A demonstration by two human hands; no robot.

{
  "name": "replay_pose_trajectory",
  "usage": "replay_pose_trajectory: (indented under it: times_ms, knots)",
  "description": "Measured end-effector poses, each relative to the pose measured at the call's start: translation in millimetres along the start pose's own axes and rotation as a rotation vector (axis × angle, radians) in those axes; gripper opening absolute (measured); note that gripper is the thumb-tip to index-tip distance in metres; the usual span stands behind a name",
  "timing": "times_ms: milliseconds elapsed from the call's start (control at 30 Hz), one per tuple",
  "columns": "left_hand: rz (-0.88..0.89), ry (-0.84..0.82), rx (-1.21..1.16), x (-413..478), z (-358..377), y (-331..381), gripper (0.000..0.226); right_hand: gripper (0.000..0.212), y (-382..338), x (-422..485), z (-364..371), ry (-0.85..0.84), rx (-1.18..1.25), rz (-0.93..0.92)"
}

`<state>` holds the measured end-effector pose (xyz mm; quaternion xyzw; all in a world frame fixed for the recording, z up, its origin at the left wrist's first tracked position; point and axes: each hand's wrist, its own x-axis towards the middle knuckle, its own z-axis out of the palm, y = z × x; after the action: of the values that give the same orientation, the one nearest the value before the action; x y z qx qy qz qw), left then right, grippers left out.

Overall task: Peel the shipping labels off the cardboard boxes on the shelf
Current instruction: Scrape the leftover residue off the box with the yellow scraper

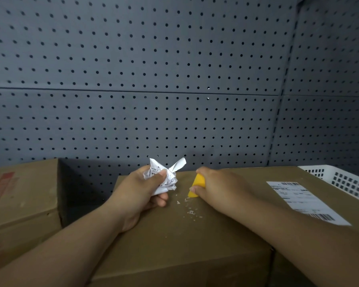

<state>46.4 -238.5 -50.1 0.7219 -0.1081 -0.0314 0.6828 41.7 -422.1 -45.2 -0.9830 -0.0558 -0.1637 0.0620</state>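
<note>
The left hand (142, 189) clutches a crumpled label (164, 177); the right hand (218, 189) grips a yellow scraper (197, 186) on the cardboard box (174, 235), intact label (305, 201) at its 3 o'clock

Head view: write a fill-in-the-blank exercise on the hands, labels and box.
1. The left hand grips a ____ label.
2. The right hand holds a scraper coloured ____.
3. A flat label sits on the cardboard box, to the ____ of both hands.
Missing: crumpled; yellow; right.
</note>
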Motion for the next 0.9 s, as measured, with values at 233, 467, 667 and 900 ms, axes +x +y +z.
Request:
replay_pose_trajectory:
  times_ms: [233,467,667,900]
  knots:
    - [0.006,0.002,-0.003,0.5,1.0,0.1,0.019,0.048,-4.5,2.6,-2.3,-0.104,0.011,0.069]
    - [0.007,-0.001,0.005,2.4,-0.2,-1.7,0.019,0.041,-6.6,0.6,-8.3,-0.096,-0.034,0.101]
    - [0.010,-0.005,-0.001,2.5,-0.1,-1.4,0.019,0.043,-10.1,-0.4,-6.2,-0.114,-0.012,0.119]
    - [0.014,-0.015,-0.006,2.0,-1.2,-2.4,0.019,0.041,-12.6,-0.1,-8.6,-0.094,-0.047,0.091]
